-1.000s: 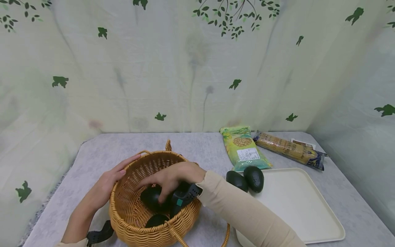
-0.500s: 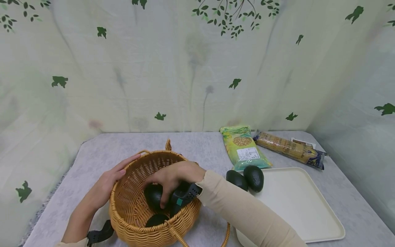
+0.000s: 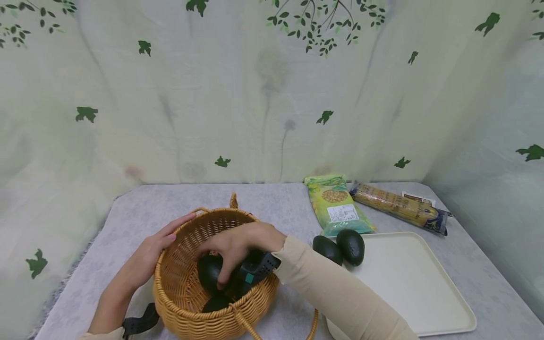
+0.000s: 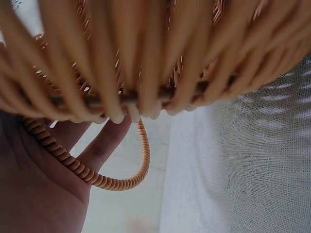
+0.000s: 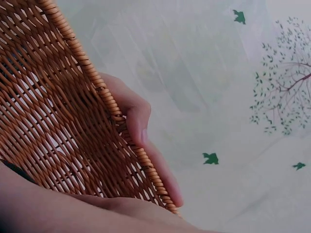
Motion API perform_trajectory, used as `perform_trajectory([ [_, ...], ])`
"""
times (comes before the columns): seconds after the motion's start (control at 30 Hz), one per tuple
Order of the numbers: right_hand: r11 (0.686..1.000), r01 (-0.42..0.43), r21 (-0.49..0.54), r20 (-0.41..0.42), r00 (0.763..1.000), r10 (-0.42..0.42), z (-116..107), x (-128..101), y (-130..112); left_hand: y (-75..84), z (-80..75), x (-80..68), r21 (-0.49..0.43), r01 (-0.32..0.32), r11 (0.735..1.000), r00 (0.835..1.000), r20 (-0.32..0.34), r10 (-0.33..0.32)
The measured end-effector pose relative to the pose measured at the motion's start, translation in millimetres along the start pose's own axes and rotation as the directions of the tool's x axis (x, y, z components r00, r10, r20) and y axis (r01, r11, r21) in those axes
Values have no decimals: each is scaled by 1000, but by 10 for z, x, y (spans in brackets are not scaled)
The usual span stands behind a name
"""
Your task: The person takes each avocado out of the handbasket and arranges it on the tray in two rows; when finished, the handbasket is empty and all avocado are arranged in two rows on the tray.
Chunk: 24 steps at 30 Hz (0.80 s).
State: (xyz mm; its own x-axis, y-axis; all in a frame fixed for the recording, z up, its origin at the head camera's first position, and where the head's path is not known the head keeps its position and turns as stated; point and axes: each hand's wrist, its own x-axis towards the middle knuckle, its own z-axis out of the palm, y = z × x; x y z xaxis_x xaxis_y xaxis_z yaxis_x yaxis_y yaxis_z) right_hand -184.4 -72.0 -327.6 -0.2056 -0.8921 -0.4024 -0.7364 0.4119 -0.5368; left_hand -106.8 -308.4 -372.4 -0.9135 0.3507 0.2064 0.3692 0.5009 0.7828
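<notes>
Inside the round wicker basket [image 3: 178,326], my right hand [image 3: 238,243] holds a dark green avocado [image 3: 208,275], thumb on the near side and fingers bent over the far side. Another avocado [image 3: 216,302] lies lower in the basket, closer to me. My left hand [image 3: 146,252] rests against the basket's left outer side, its fingers stretched along the rim. The right wrist view shows the left thumb [image 5: 138,121] bent with its tip at the rim. In the left wrist view, a thin handle loop [image 4: 121,183] crosses in front of the left fingers.
Right of the basket lies a white tray [image 3: 408,283], with two avocados [image 3: 351,247] at its far left corner. Behind them are a green and yellow bag [image 3: 340,203] and a long pasta pack [image 3: 399,206]. A basket handle [image 3: 313,323] hangs toward the tray.
My right fingers have drawn back toward me and closed round the avocado, which has shifted slightly. My left hand has stayed at the basket's side.
</notes>
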Motion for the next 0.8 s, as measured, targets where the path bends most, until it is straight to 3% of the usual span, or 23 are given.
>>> perform_trajectory([
  [0.3, 998, 50, -29, -46, 998, -51, -19, -54, -5, 14, 13, 17, 2, -12, 1000, 1000, 1, 12],
  [0.53, 996, 89, 17, -69, 994, -88, -33, -99, -30, 17, 5, 12, -8, -22, 1000, 1000, -2, 22],
  [0.8, 984, 178, -2, -157, 972, -176, -13, -222, -51, 3, 8, 0, 18, -29, 999, 1000, -12, 29],
])
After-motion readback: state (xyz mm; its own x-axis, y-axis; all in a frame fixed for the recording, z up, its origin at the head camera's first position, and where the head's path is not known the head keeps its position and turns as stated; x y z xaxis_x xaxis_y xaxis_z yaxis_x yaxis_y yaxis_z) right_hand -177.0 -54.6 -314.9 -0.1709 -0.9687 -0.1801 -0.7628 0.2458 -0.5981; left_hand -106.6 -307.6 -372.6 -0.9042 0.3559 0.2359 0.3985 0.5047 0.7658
